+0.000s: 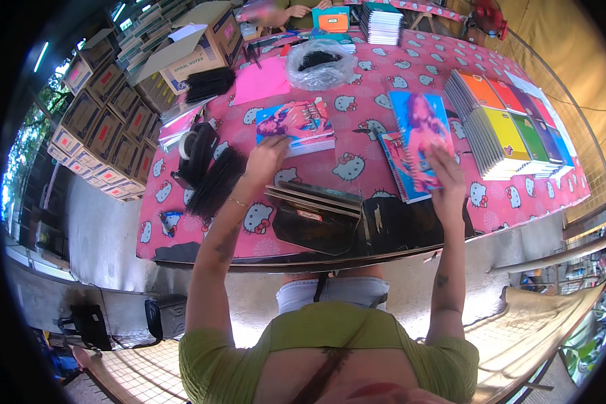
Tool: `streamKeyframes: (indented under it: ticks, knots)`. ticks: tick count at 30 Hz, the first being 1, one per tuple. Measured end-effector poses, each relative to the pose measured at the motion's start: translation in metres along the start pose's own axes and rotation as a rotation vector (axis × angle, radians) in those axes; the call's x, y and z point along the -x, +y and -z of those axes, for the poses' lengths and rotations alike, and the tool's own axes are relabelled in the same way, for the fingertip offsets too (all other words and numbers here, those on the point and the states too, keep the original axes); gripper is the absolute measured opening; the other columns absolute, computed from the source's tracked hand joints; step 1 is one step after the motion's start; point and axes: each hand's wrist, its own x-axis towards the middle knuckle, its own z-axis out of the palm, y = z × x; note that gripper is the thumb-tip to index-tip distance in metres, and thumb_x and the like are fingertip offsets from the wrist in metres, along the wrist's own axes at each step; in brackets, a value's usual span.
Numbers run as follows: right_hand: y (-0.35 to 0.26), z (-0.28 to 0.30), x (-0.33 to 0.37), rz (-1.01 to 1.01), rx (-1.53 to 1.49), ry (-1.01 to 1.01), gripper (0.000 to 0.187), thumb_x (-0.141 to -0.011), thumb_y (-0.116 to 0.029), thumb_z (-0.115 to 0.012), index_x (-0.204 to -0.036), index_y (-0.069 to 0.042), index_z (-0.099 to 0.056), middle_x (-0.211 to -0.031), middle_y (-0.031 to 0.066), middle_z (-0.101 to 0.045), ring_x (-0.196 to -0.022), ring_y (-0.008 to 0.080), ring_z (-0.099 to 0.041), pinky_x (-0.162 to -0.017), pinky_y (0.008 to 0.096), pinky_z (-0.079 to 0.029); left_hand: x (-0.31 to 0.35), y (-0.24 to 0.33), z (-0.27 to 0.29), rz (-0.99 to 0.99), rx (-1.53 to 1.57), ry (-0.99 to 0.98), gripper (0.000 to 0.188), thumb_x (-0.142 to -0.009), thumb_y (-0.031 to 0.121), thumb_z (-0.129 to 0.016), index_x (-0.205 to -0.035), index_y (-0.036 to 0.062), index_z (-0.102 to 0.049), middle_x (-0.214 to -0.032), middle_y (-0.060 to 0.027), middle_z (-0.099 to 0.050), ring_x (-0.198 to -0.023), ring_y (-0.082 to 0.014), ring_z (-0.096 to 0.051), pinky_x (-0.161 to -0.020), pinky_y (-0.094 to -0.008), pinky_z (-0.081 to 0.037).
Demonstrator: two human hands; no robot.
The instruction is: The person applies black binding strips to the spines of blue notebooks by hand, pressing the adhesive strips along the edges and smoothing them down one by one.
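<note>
My right hand [446, 173] grips the lower right edge of a spiral notebook [421, 128] with a blue and pink cover, its coil along the left side. The notebook is tilted over another pink and blue spiral notebook [392, 161] lying on the table. On the left, the fingers of my left hand [268, 158] are curled at the near left corner of a stack of notebooks [296, 120] with a similar pictured cover and white page edges. No coil shows on that stack, and my left fingertips are partly hidden.
Black binding coils [217, 182] lie beside a tape dispenser [194, 153]. Near the front edge sits a dark open-topped box [313, 219]. Coloured notebook stacks [495, 128] fill the right side. Behind are a plastic bag [321, 65], a carton [202, 57] and another person's hands [298, 11].
</note>
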Motion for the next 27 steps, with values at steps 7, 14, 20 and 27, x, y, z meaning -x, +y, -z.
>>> streamKeyframes:
  ticks: [7, 14, 20, 27]
  knots:
    - [0.003, -0.034, 0.006, -0.084, 0.061, -0.231, 0.083, -0.078, -0.035, -0.084, -0.150, -0.016, -0.048, -0.152, 0.0130, -0.049, -0.144, 0.0334, -0.041, -0.117, 0.0572, -0.030, 0.000, -0.005, 0.011, -0.108, -0.067, -0.075, 0.030, -0.087, 0.005, -0.067, -0.117, 0.0045, -0.069, -0.107, -0.0126, -0.068, -0.097, -0.0317, -0.064, -0.084, -0.0424, -0.055]
    - [-0.107, -0.064, -0.013, -0.190, -0.750, 0.114, 0.067, -0.084, -0.015, -0.082, -0.141, 0.000, -0.051, -0.144, 0.0189, -0.054, -0.132, 0.0273, -0.052, -0.109, 0.0404, -0.041, -0.063, 0.098, 0.138, -0.058, -0.175, 0.240, 0.027, -0.088, 0.000, -0.061, -0.113, 0.0053, -0.069, -0.101, -0.0078, -0.066, -0.094, -0.0264, -0.060, -0.087, -0.0418, -0.038]
    - [-0.120, -0.060, 0.032, -0.501, -1.044, 0.021, 0.023, -0.090, 0.000, -0.075, -0.113, 0.002, -0.072, -0.102, 0.0029, -0.075, -0.091, 0.0093, -0.066, -0.083, 0.0248, -0.052, -0.056, 0.153, 0.158, -0.177, 0.265, 0.087, 0.025, -0.086, -0.001, -0.064, -0.109, 0.0062, -0.070, -0.095, -0.0052, -0.064, -0.088, -0.0221, -0.056, -0.084, -0.0367, -0.032]
    - [-0.136, -0.098, 0.044, -0.563, -1.095, -0.039, 0.024, -0.089, -0.006, -0.078, -0.112, 0.001, -0.071, -0.103, 0.0047, -0.075, -0.093, 0.0097, -0.067, -0.082, 0.0248, -0.052, -0.058, 0.158, 0.168, -0.236, 0.215, -0.012, 0.028, -0.081, -0.002, -0.066, -0.107, 0.0073, -0.070, -0.096, -0.0049, -0.066, -0.087, -0.0223, -0.059, -0.088, -0.0387, -0.033]
